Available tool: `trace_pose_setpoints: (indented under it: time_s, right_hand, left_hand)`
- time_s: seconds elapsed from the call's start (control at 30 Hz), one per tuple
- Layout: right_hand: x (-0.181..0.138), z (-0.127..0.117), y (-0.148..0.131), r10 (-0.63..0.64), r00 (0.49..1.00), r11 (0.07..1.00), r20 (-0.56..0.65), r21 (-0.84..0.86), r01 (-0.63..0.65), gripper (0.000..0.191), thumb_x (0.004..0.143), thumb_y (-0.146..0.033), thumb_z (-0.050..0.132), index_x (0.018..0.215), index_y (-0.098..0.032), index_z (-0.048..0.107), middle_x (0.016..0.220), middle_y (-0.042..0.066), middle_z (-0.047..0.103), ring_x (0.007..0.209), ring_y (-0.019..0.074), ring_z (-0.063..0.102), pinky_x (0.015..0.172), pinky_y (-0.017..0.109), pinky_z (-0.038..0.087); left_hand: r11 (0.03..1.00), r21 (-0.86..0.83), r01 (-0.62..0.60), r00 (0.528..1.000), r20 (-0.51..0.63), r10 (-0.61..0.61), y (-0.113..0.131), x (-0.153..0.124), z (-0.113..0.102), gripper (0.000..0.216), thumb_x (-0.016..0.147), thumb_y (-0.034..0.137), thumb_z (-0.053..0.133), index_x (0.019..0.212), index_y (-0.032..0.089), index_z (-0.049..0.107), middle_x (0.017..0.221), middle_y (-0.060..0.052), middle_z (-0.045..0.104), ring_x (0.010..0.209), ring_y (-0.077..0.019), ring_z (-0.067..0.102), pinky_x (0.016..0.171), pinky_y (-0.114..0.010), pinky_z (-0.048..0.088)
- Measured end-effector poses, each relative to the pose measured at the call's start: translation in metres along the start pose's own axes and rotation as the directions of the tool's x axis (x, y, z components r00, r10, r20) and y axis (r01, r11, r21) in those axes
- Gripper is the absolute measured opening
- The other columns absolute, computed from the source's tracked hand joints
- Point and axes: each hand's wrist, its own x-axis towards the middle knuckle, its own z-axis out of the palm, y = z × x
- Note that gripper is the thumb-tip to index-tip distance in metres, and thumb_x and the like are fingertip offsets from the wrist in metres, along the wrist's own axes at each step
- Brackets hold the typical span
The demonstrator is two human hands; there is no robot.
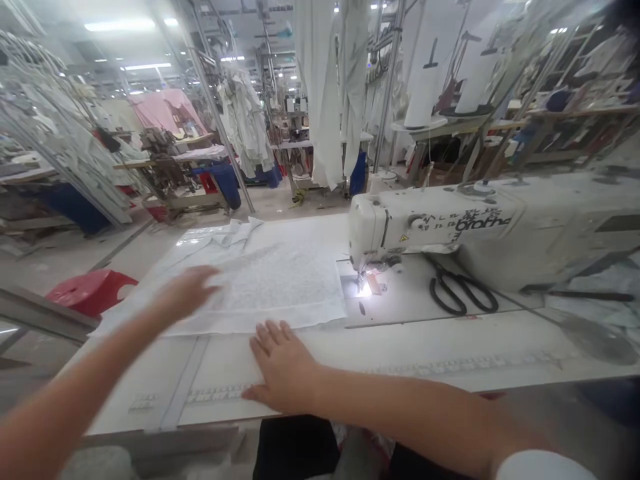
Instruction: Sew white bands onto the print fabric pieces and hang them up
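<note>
A white piece of fabric point(285, 280) lies flat on the sewing table, left of the sewing machine point(430, 220). My right hand point(285, 370) rests palm down on the tabletop with fingers stretched out, their tips at the fabric's near edge. Over the fabric's left part is my left hand point(187, 293), blurred by motion, with thumb and fingers apart and nothing visible between them. Whether it touches the cloth I cannot tell. The machine's lamp lights the needle area, just beyond the fabric's right edge.
Black-handled scissors point(463, 293) lie beside the machine's base. A measuring tape point(450, 365) runs along the table's near edge. More white cloth point(230, 237) sits at the back left. A red stool point(90, 292) stands left of the table, and garments point(323, 87) hang behind.
</note>
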Motion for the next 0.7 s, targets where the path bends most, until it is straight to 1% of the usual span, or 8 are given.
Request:
trace_pose_setpoints:
  time_s: [0.07,0.13,0.23,0.3,0.4,0.5,0.57,0.7]
  right_hand:
    - [-0.020,-0.005,0.004,-0.110,0.991,0.994,-0.069,0.014,0.111,0.063,0.086,-0.046,0.050,0.130,-0.001,0.042,0.137,0.020,0.040,0.129,0.0325,0.031,0.109,0.044,0.024]
    - [-0.045,-0.016,0.027,-0.152,0.977,0.988,-0.149,0.002,0.154,0.047,0.087,-0.034,0.050,0.122,-0.002,0.051,0.126,0.018,0.053,0.122,0.0282,0.042,0.106,0.040,0.031]
    - [-0.084,-0.034,0.069,-0.038,0.974,0.996,-0.223,-0.084,0.020,0.044,0.087,-0.027,0.047,0.122,0.000,0.051,0.126,0.021,0.052,0.122,0.0301,0.042,0.103,0.046,0.034]
    - [-0.106,-0.044,0.090,0.000,0.980,0.990,-0.198,-0.142,-0.028,0.047,0.087,-0.028,0.047,0.125,-0.001,0.048,0.130,0.021,0.049,0.123,0.0307,0.040,0.103,0.049,0.035]
    - [-0.128,-0.055,0.111,-0.011,0.988,0.982,-0.155,-0.186,-0.018,0.047,0.087,-0.029,0.047,0.126,-0.004,0.048,0.130,0.017,0.050,0.122,0.0288,0.042,0.105,0.047,0.033]
    - [-0.135,-0.063,0.129,-0.021,0.981,0.978,-0.193,-0.210,-0.020,0.042,0.088,-0.029,0.046,0.122,-0.006,0.052,0.125,0.015,0.054,0.119,0.0278,0.045,0.104,0.047,0.034]
    - [-0.135,-0.068,0.142,-0.011,0.975,0.976,-0.223,-0.213,-0.037,0.039,0.088,-0.028,0.046,0.121,-0.007,0.053,0.122,0.014,0.056,0.117,0.0270,0.046,0.103,0.048,0.035]
    - [-0.133,-0.074,0.158,0.032,0.968,0.981,-0.248,-0.179,-0.078,0.038,0.087,-0.027,0.047,0.121,-0.009,0.053,0.120,0.012,0.058,0.115,0.0272,0.047,0.101,0.047,0.036]
  left_hand:
    - [0.985,-0.051,-0.166,0.980,0.105,0.170,0.048,0.005,0.036,0.047,0.083,0.048,0.045,0.115,0.017,0.056,0.126,-0.008,0.055,0.119,-0.0219,0.047,0.101,-0.036,0.036]
    - [0.950,-0.116,-0.288,0.938,0.166,0.305,0.090,0.005,0.065,0.047,0.085,0.042,0.045,0.128,0.023,0.046,0.138,-0.004,0.044,0.130,-0.0194,0.034,0.105,-0.036,0.032]
    - [0.913,-0.216,-0.345,0.902,0.193,0.386,0.129,0.004,0.088,0.048,0.089,0.042,0.040,0.134,0.025,0.038,0.144,-0.006,0.034,0.135,-0.0258,0.023,0.102,-0.051,0.032]
    - [0.897,-0.255,-0.360,0.890,0.196,0.412,0.143,0.006,0.094,0.047,0.090,0.042,0.037,0.134,0.024,0.037,0.144,-0.008,0.033,0.135,-0.0295,0.022,0.097,-0.058,0.032]
    - [0.890,-0.249,-0.383,0.887,0.170,0.429,0.157,0.015,0.105,0.045,0.091,0.041,0.035,0.133,0.024,0.037,0.144,-0.009,0.033,0.134,-0.0303,0.023,0.096,-0.060,0.030]
    - [0.883,-0.219,-0.415,0.891,0.100,0.443,0.173,0.029,0.115,0.042,0.091,0.038,0.036,0.130,0.024,0.039,0.142,-0.009,0.036,0.132,-0.0292,0.026,0.096,-0.056,0.032]
    - [0.874,-0.206,-0.440,0.887,0.054,0.459,0.182,0.041,0.118,0.037,0.090,0.035,0.038,0.125,0.023,0.042,0.136,-0.008,0.042,0.130,-0.0280,0.029,0.093,-0.052,0.036]
    - [0.862,-0.194,-0.469,0.875,0.031,0.483,0.191,0.059,0.117,0.023,0.090,0.034,0.039,0.102,0.021,0.052,0.117,-0.008,0.053,0.120,-0.0267,0.037,0.085,-0.044,0.040]
